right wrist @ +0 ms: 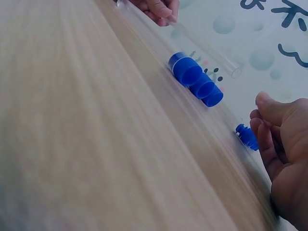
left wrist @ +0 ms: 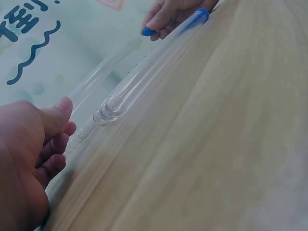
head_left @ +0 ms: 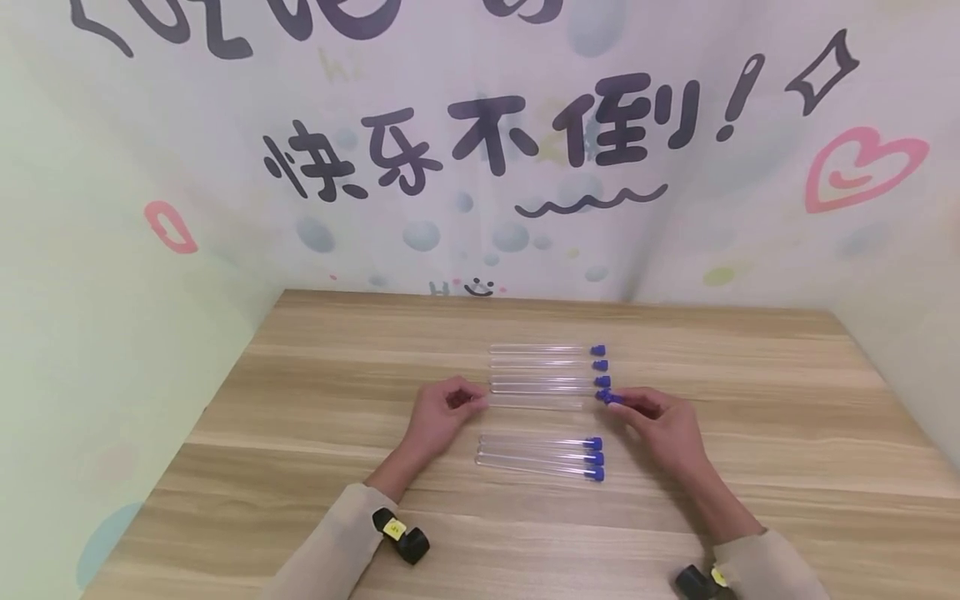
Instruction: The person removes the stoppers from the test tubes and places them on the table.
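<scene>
My left hand (head_left: 442, 414) pinches the rounded end of a clear test tube (head_left: 536, 403) between thumb and fingers. In the left wrist view this tube (left wrist: 101, 74) is raised off the table, and its open end points towards my right hand (head_left: 670, 427). A small blue cap (left wrist: 148, 32) is pinched in the right fingertips, apart from the tube's mouth. In front lie three test tubes with blue caps (head_left: 595, 458) on them, side by side. Behind the held tube, several uncapped tubes (head_left: 536, 364) lie in a row, with loose blue caps (head_left: 600, 365) by their right ends.
All of this lies on a wood-grain table (head_left: 315, 350). A printed cloth (head_left: 450, 242) with writing and dots hangs along the table's back edge. Black wrist cameras (head_left: 401, 536) sit on both sleeves.
</scene>
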The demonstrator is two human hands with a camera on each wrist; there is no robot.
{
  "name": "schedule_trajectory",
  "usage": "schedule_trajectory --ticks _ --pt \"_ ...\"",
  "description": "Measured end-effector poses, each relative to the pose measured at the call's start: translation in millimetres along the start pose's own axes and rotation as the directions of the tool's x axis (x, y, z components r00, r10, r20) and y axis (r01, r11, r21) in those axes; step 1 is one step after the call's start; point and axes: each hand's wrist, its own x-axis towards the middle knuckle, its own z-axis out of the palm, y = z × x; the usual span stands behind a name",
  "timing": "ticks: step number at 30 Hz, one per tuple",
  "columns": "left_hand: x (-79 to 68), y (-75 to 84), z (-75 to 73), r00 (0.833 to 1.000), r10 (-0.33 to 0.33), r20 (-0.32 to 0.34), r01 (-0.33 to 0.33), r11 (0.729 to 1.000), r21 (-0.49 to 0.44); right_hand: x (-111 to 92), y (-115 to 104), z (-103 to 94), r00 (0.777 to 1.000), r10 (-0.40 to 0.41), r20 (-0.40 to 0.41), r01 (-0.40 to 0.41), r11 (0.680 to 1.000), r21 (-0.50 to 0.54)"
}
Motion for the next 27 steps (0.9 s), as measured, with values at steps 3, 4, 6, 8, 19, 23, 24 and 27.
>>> schedule_trajectory --ticks 3,4,6,8,19,23,24,27 --pt "0.3 0.0 0.5 1.0 -0.002 0.006 0.002 1.0 0.005 0.3 1.0 0.9 0.999 -0.025 -0.022 0.025 0.999 -0.026" --pt "0.3 -0.1 0.6 1.0 -0.003 0.008 0.003 1.0 0.006 0.3 1.2 1.1 0.999 -0.037 -0.03 0.036 0.999 -0.037" --pt "0.4 -0.4 0.9 1.0 -0.005 0.009 0.004 1.0 0.011 0.4 1.9 1.4 0.997 -0.059 -0.046 0.056 0.997 -0.06" --pt "0.5 -0.8 1.2 1.0 -0.012 0.008 0.012 1.0 0.012 0.6 2.4 1.7 0.995 -0.075 -0.059 0.07 0.994 -0.083" --pt "1.9 -1.0 6.0 1.0 -0.026 0.014 0.026 0.999 0.025 2.8 4.7 3.6 0.989 -0.13 -0.07 0.118 0.981 -0.156" --pt "2.8 -0.8 7.9 1.0 -0.017 0.026 0.015 0.999 0.046 3.5 6.1 4.2 0.994 -0.102 -0.049 0.092 0.982 -0.166" --pt "3.1 -1.0 8.3 1.0 -0.01 0.029 0.008 0.999 0.053 3.7 6.5 4.5 0.995 -0.095 -0.043 0.087 0.982 -0.17" --pt "3.9 -1.9 9.7 0.999 0.015 0.039 -0.018 0.997 0.069 4.5 6.8 5.7 0.996 -0.091 -0.028 0.084 0.98 -0.183"
